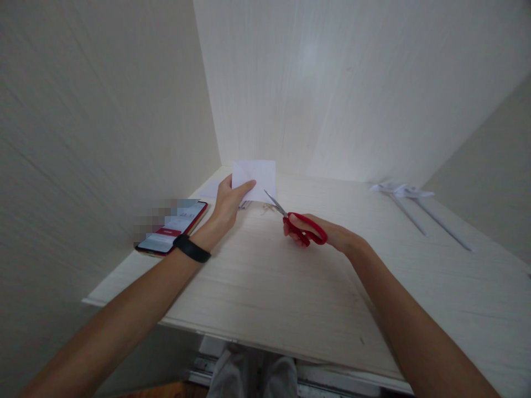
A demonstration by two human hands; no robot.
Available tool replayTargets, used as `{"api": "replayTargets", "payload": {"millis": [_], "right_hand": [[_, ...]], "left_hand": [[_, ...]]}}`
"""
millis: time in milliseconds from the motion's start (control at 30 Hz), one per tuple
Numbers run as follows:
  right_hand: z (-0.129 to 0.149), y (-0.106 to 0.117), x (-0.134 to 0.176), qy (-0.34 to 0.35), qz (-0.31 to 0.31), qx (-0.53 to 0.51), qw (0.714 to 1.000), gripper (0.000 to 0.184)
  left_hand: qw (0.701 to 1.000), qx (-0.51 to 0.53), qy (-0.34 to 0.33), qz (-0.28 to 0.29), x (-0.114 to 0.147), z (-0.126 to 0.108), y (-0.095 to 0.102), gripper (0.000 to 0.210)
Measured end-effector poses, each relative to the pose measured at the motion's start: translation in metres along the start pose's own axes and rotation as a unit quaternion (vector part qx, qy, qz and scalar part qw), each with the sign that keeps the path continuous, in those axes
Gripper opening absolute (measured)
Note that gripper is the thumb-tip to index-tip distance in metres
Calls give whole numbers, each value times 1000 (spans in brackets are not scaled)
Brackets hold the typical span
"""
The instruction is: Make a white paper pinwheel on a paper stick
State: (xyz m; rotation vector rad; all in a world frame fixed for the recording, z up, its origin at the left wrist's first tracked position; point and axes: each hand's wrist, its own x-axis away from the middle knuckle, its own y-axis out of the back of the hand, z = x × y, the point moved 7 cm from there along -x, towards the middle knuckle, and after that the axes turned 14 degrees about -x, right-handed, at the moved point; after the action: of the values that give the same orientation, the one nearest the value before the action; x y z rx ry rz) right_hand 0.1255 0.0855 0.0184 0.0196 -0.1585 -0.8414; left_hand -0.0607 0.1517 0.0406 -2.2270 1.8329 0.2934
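My left hand [230,199] pinches a white sheet of paper [263,174] by its left side, thumb on the near face, and holds it up above the table. In my right hand [299,235] are red-handled scissors [309,228], with the fingers through the loops. Their blades point up and left, and the tip lies over the lower right part of the paper in view. Whether the tip touches the paper I cannot tell. Below the paper's lower edge lie small tan bits [269,208] and some thin grey items, partly hidden.
A phone [172,229] with its screen lit lies on the left beside my forearm. More white paper [209,189] rests behind my left hand. At the right are two white paper shapes with stick-like stems [415,213]. Pale walls enclose the white table [265,293] at the back and sides.
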Motion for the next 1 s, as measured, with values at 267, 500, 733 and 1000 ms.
{"api": "replayTargets", "payload": {"millis": [267, 500, 733, 1000], "right_hand": [[-1, 0, 0, -4, -1, -5, 1000, 62], [0, -2, 0, -5, 2, -7, 1000, 63], [-3, 0, -1, -5, 9, -6, 1000, 62], [-1, -1, 1, -8, 3, -4, 1000, 62]], "left_hand": [[1000, 0, -2, 3, 0, 0, -1, 36], [1000, -2, -6, 3, 0, 0, -1, 37], [1000, -2, -17, -2, -1, 0, 1, 36], [1000, -6, -18, 4, -1, 0, -1, 39]]}}
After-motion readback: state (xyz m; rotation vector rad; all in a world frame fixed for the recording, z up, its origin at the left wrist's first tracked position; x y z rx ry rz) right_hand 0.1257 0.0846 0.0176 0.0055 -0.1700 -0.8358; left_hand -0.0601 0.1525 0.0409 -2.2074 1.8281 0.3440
